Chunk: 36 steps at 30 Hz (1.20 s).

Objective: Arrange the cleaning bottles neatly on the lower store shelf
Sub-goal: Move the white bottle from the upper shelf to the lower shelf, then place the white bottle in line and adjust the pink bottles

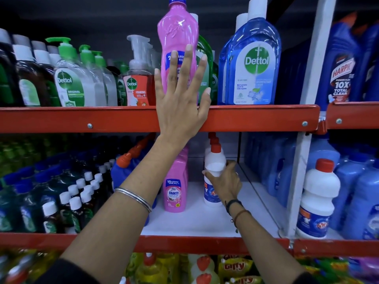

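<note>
While the left hand (180, 103) rests flat and open against the red shelf rail (256, 117), fingers spread over a tall pink bottle (177, 33) above, holding nothing, the right hand (225, 182) is wrapped around the white red-capped bottle (214, 167) on the lower shelf (194, 220). That bottle stands upright, long axis vertical, front of a short row running back, apparently three deep. A pink Shakti bottle (175, 191) stands just beside it to the left. Right hand is nearer, already gripping; next move likely a slide.
</note>
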Tool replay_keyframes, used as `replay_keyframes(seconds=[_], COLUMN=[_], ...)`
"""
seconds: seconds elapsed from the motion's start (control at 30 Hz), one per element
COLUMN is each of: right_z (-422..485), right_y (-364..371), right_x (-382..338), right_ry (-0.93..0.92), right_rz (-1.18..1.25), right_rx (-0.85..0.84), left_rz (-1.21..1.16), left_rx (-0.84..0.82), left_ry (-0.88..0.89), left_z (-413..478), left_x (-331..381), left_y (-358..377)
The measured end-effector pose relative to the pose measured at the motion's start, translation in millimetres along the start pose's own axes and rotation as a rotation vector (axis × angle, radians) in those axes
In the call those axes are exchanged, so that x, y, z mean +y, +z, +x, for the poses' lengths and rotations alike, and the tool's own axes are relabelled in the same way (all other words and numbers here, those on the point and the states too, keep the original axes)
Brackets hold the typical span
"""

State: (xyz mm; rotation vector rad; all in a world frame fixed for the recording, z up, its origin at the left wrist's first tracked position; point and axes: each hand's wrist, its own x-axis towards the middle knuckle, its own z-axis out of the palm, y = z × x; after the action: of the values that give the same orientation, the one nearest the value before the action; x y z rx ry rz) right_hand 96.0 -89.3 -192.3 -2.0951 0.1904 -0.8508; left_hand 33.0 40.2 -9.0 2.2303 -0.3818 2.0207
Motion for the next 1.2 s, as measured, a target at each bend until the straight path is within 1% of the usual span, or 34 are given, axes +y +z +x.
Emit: replay_keyframes(seconds=[0.17,0.23,0.27,0.33,0.47,0.57,0.63,0.7,0.77,0.83,0.9,1.0,1.1,1.2], right_z=[-2,-6,-9,-17,-34,-38,-36,-29,-23,-21,-19,-16,-20,-31], right_y=[-8,-22,-33,-63,-131,-167,-182,-192,-198,-200,-201,-206,-212,-214], right_x=[5,7,8,13,34,63,85,103,115,120,125,130,125,117], right_ry=[-0.027,-0.035,-0.053,-0.122,-0.300,-0.316,-0.280,-0.253,-0.191,-0.078,0.020,0.063,0.041,0.012], right_rz=[0.000,-0.004,-0.006,0.026,0.197,0.199,0.189,0.135,0.139,0.219,0.237,0.137,0.055,0.050], right_rx=[-0.067,-0.050,-0.011,0.120,0.425,0.597,0.639,0.583,0.428,0.251,0.138,0.124,0.151,0.190], left_rz=[-0.001,0.002,0.004,0.006,0.005,0.006,0.007,0.002,-0.002,0.002,0.002,-0.010,-0.017,-0.015], left_rx=[-0.008,-0.011,-0.013,-0.011,-0.018,-0.025,-0.033,-0.043,-0.050,-0.054,-0.057,-0.058,-0.061,-0.061], left_ry=[0.002,0.003,0.002,0.001,0.002,-0.002,-0.003,-0.007,-0.009,-0.010,-0.013,-0.013,-0.011,-0.013], left_z=[0,0,0,-1,-1,-2,-2,-2,-2,-2,-2,-1,0,-1], left_x=[0,0,0,0,1,2,2,2,2,2,2,2,2,2], left_y=[-1,-2,-2,-2,-3,-3,-3,-4,-5,-5,-5,-5,-6,-7])
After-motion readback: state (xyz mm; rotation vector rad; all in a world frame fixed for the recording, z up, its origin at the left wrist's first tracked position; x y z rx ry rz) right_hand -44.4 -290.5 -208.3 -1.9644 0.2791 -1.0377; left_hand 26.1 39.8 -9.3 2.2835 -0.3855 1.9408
